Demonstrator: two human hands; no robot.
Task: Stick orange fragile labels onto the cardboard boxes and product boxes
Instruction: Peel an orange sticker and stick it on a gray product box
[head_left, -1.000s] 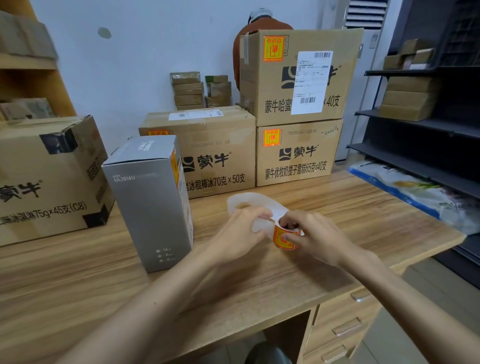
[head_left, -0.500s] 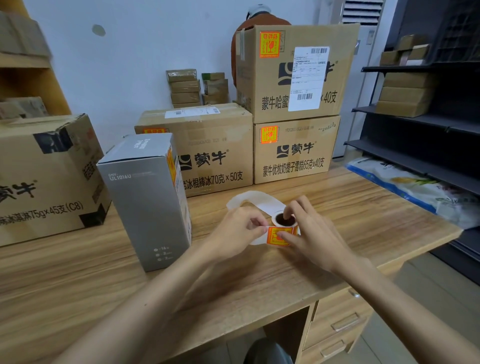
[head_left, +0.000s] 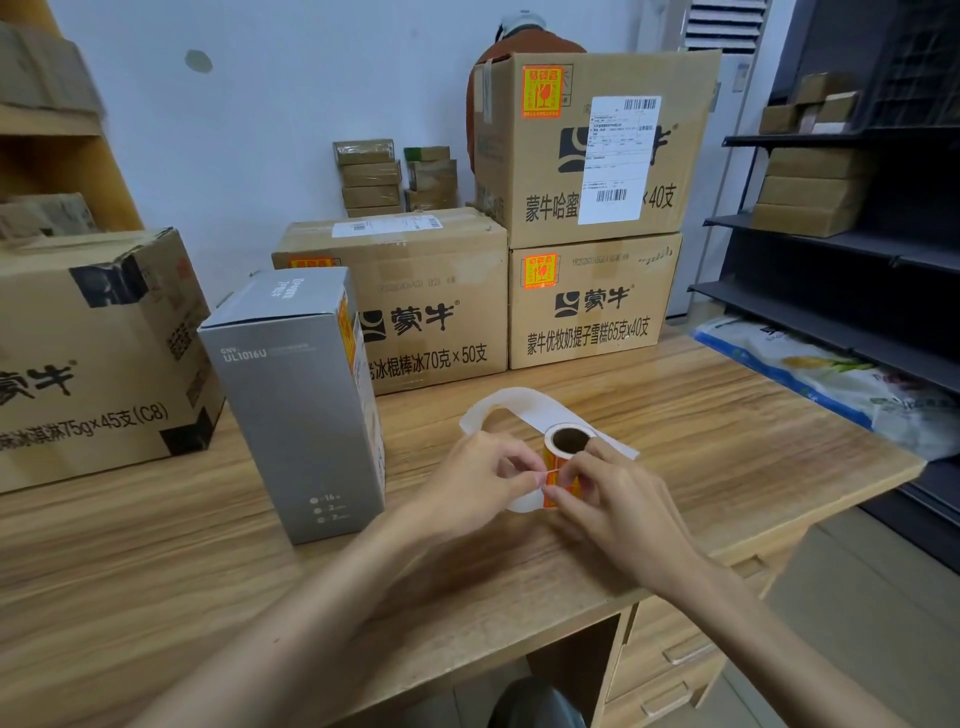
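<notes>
wood-grain desk (head_left: 727, 441) — left hand (head_left: 467, 483) and right hand (head_left: 618, 499) round cylindrical label roll (head_left: 552, 458)

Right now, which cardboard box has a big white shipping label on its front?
The upper box of the stack at back right. The low box left of it wears its white label on top; the other fronts show none.

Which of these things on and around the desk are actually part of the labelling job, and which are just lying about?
Part of the job: label roll, pinched by left hand and right hand; white backing strip; grey product box; cardboard boxes.
Just lying about: plastic bag; small stacked parcels at the back; parcels on the black shelf.
</notes>
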